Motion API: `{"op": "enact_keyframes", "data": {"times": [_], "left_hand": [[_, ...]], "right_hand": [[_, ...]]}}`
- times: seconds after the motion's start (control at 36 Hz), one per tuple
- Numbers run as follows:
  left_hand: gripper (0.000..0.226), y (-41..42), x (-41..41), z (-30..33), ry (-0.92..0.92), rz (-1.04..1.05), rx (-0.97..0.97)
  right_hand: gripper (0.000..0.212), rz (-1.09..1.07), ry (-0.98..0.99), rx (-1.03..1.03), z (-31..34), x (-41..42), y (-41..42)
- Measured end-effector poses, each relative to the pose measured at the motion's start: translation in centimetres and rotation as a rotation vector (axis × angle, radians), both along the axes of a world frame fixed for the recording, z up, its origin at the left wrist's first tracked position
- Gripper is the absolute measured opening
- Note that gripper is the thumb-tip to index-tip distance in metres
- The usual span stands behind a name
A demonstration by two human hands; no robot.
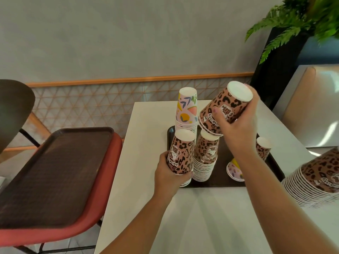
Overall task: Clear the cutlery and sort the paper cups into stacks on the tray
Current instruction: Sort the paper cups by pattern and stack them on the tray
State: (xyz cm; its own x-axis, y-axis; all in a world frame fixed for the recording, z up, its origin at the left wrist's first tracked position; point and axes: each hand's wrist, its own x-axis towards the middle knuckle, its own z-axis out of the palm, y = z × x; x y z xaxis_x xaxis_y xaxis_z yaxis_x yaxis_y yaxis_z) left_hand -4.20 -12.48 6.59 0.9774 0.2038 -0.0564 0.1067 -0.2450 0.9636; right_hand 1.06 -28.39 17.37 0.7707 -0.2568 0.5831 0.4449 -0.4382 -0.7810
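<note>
A dark brown tray [218, 182] lies on the white table [192, 217]. On it stand upside-down cup stacks: a leopard-print stack [205, 156] in the middle and a pastel leaf-print stack [187, 109] behind. My left hand [168, 176] grips a short leopard stack [182, 153] at the tray's front left. My right hand [238, 121] holds a few nested leopard cups [225, 105] tilted, their rims touching the top of the middle stack. A single leopard cup [263, 147] and a tipped pastel cup [233, 169] sit on the tray's right side. No cutlery is visible.
A tall leopard cup stack [315, 182] lies at the right edge of the table. A second empty brown tray [51, 176] rests on a red chair [102, 198] to the left. A beige seat [310, 107] and a plant [297, 21] are at the back right.
</note>
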Motion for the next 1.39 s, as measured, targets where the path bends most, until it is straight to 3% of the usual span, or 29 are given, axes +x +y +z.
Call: {"op": "enact_keyframes", "data": {"times": [0.33, 0.44, 0.53, 0.58, 0.75, 0.92, 1.22, 1.39], "left_hand": [[0.080, -0.1, 0.1, 1.0, -0.014, -0.006, -0.007], [0.082, -0.1, 0.1, 1.1, -0.021, -0.012, -0.008], [0.081, -0.1, 0.0, 1.0, -0.024, -0.012, -0.026], [0.077, -0.2, 0.0, 1.2, -0.028, -0.013, -0.052], [0.074, -0.2, -0.3, 1.5, -0.068, -0.023, -0.057], [0.096, -0.3, -0.4, 1.8, -0.081, -0.108, -0.009], [0.091, -0.2, -0.9, 0.9, -0.059, -0.070, -0.003], [0.087, 0.0, -0.9, 0.5, -0.067, -0.054, 0.006]], "right_hand": [[0.086, 0.033, 0.262, -0.144, -6.7, -0.4, 0.5], [0.080, -0.052, 0.082, -0.190, -6.4, -1.3, 1.2], [0.064, 0.055, -0.011, -0.182, -5.4, -2.5, 2.4], [0.063, 0.178, 0.035, -0.185, -5.1, -3.2, 3.4], [0.089, 0.300, 0.299, -0.295, -5.3, -3.6, 5.2], [0.075, 0.260, 0.332, -0.212, -4.7, -3.6, 5.1], [0.069, 0.154, 0.154, -0.051, -0.6, -3.0, 3.4], [0.072, -0.038, -0.014, 0.007, 1.4, -1.6, 1.4]]}}
